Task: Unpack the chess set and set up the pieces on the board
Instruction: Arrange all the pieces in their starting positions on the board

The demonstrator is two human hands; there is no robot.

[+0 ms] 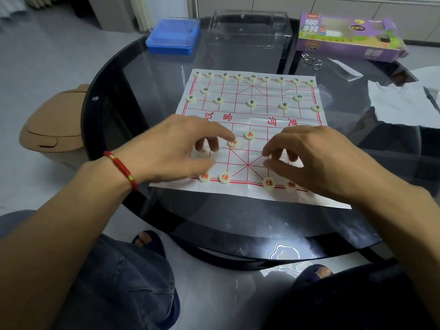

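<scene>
A white paper xiangqi board [250, 120] with red lines lies on the round glass table [166, 96]. Dark-lettered cream discs [251, 102] fill its far rows. On the near half stand red-lettered discs: one [249, 135] near the river, and several along the near edge [225, 178] [269, 183]. My left hand [176, 148] hovers over the near left of the board, its index fingertip touching a red-lettered disc [233, 143]; another disc [202, 152] lies under its fingers. My right hand [316, 158] hangs over the near right, fingers loosely curled, holding nothing that shows.
At the table's far side sit a blue plastic box [172, 36], a clear plastic tray [250, 29] and the purple chess packaging [350, 39]. Metal rings [312, 60] and white wrapping [402, 98] lie at the right. A tan bin [54, 125] stands left on the floor.
</scene>
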